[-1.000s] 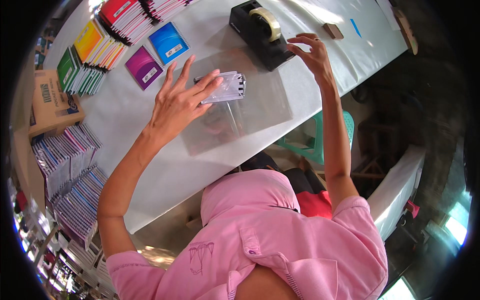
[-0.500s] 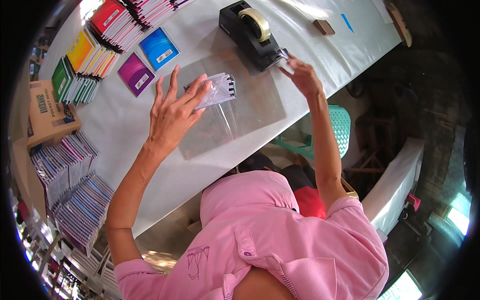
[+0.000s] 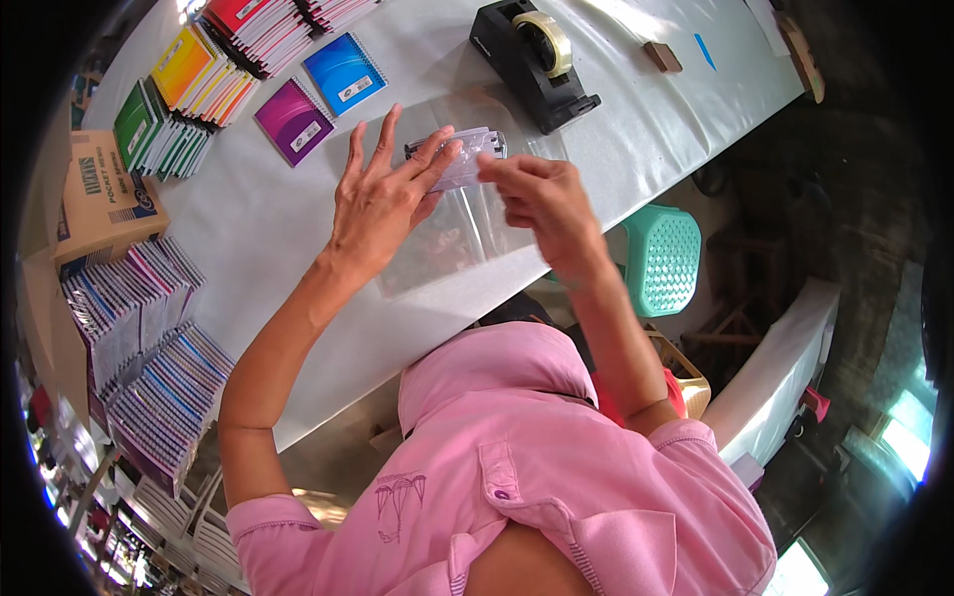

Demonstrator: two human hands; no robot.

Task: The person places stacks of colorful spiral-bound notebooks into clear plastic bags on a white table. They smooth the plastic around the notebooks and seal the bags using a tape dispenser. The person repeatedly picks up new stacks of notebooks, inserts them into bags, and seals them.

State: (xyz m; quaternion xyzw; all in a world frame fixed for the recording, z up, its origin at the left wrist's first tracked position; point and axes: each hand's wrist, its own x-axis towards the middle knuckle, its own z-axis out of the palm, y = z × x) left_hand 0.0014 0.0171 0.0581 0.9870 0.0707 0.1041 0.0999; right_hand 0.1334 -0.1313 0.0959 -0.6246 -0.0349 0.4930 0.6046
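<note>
A small bundle of spiral notebooks (image 3: 461,175), wrapped in clear plastic, sits on a sheet of clear plastic (image 3: 422,263) on the table. My left hand (image 3: 378,204) steadies the bundle from its left side, with the index finger and thumb against it and the other fingers spread away. At the bundle's right end, my right hand (image 3: 552,204) is closed in a pinch, slightly blurred, with its fingertips at the wrap. The strip of tape in that pinch is barely visible. Just beyond stands a black tape dispenser (image 3: 512,84) with a roll of clear tape (image 3: 545,45).
Purple (image 3: 295,121) and blue (image 3: 345,74) notebooks lie left of the dispenser. Green (image 3: 149,134), yellow (image 3: 189,65) and red notebook stacks line the far left, near a cardboard box (image 3: 104,199) and packed spiral notebooks (image 3: 164,397). A brown block (image 3: 663,57) lies far right; a green stool (image 3: 666,260) stands beyond the table edge.
My right hand has left the dispenser's cutting edge, moved left to the bundle and closed into a pinch. My left hand still steadies the bundle. The whole view has shifted slightly.
</note>
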